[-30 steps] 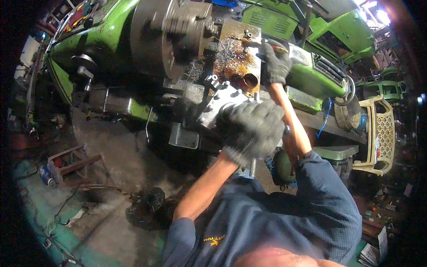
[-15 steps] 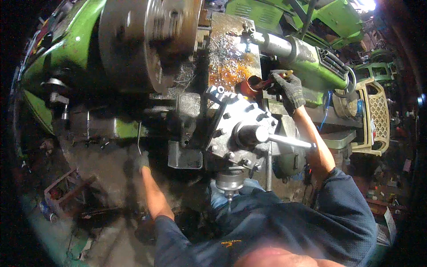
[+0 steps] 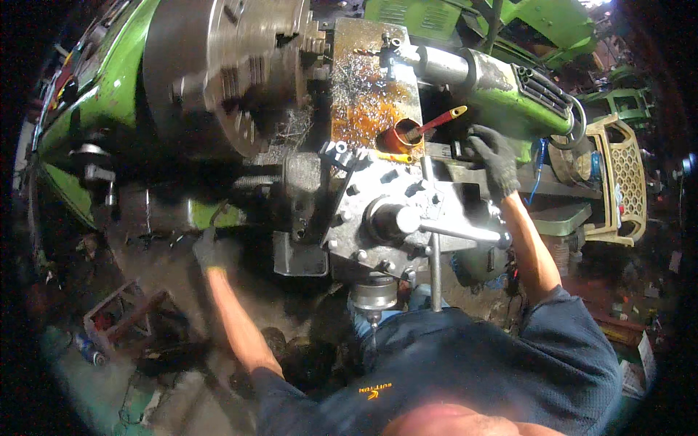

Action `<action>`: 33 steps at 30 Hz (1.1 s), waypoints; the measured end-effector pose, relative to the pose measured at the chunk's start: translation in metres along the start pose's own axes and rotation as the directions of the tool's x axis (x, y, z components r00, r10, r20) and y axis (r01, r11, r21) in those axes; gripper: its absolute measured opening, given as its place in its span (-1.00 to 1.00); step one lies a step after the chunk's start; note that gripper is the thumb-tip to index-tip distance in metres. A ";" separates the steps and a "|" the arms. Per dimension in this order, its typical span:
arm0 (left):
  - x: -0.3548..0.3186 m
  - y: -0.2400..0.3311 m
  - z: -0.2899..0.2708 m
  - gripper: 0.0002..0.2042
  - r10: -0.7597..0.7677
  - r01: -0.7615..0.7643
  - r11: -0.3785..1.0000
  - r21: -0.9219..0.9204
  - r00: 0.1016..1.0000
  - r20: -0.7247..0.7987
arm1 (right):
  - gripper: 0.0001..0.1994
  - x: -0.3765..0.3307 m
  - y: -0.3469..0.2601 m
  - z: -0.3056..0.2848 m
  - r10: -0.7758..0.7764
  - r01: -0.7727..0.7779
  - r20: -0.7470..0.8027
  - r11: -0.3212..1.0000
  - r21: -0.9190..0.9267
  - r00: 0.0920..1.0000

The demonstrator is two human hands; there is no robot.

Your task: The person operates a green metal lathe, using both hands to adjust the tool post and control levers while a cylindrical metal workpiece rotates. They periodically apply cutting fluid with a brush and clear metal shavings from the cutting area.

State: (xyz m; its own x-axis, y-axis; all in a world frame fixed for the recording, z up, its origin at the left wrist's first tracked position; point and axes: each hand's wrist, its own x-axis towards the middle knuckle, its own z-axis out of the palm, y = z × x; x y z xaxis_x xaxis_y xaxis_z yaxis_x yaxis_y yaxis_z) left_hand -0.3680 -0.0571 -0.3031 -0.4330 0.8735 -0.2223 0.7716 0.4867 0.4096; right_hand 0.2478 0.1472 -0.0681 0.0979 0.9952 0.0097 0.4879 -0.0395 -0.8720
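My left hand (image 3: 209, 251), in a dark glove, is raised beside a green part of the lathe. Its fingers close around the lower end of a thin bent lever (image 3: 219, 213). My right hand (image 3: 496, 158), gloved too, hovers to the right of the tool post with fingers apart and nothing in them. Left of it, a red pot (image 3: 398, 138) sits on the oily, chip-strewn plate (image 3: 345, 94). A brush with a red and yellow handle (image 3: 445, 119) leans in that pot, its bristles inside. The square tool post (image 3: 363, 240) with several bolts and a clamp handle (image 3: 469, 234) lies between my arms.
A large metal chuck (image 3: 218, 80), partly blurred, fills the upper left. The green tailstock (image 3: 502, 94) with its handwheel stands at upper right. Metal shavings (image 3: 294, 127) lie by the chuck. A beige plastic chair (image 3: 618, 174) is at far right, a metal frame (image 3: 131, 312) at lower left.
My right hand has let go of the brush and drawn back to the right, leaving it in the pot. My left hand has moved up and left, and the bent lever sits at another angle.
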 end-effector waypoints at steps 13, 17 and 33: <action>-0.154 0.209 -0.084 -0.41 -0.026 -0.158 0.941 -0.300 0.848 -0.529 | -0.72 0.101 0.327 -0.287 -0.393 0.052 -0.068 0.286 -0.957 0.917; -0.184 0.314 -0.136 -0.47 0.387 -0.434 0.900 0.040 0.755 -0.528 | -0.68 0.174 0.421 -0.339 -0.116 -0.026 -0.081 0.414 -0.910 0.990; -0.168 0.413 -0.106 -0.67 0.536 -0.536 0.840 0.089 0.791 -0.293 | -0.67 0.209 0.430 -0.287 0.314 -0.403 -0.268 0.544 -0.736 0.911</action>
State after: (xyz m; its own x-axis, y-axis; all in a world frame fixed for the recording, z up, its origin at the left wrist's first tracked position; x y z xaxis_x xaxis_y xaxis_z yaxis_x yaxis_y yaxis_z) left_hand -0.0257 -0.0039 -0.0031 -0.0652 0.9508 0.3028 0.9215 -0.0591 0.3838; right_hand 0.7274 0.3124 -0.3008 0.4743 0.8702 -0.1338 0.8642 -0.4892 -0.1181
